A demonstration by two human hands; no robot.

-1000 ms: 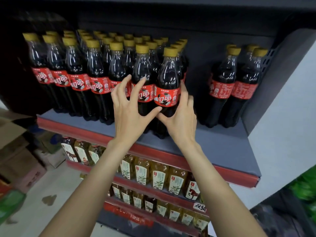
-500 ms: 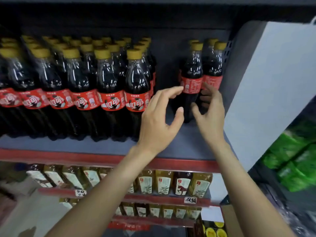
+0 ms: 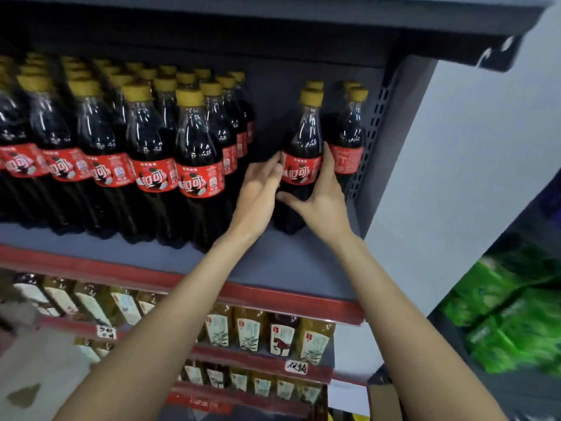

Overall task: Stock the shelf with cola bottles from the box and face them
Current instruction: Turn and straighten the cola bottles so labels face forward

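Yellow tea bottles [image 3: 249, 331] filled the lower shelves. A handwritten price tag [image 3: 296, 366] hung just below them. Green packages [image 3: 513, 317] lay well right of them.

Pale wall [image 3: 455, 177], lower oil-bottle shelves [image 3: 267, 360], speckled floor [image 3: 45, 375]

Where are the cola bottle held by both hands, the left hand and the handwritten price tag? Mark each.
cola bottle [image 3: 300, 173], head view, on its red label.
left hand [image 3: 258, 192], head view, on the back of the hand.
handwritten price tag [image 3: 297, 366], head view, on the white card's middle.
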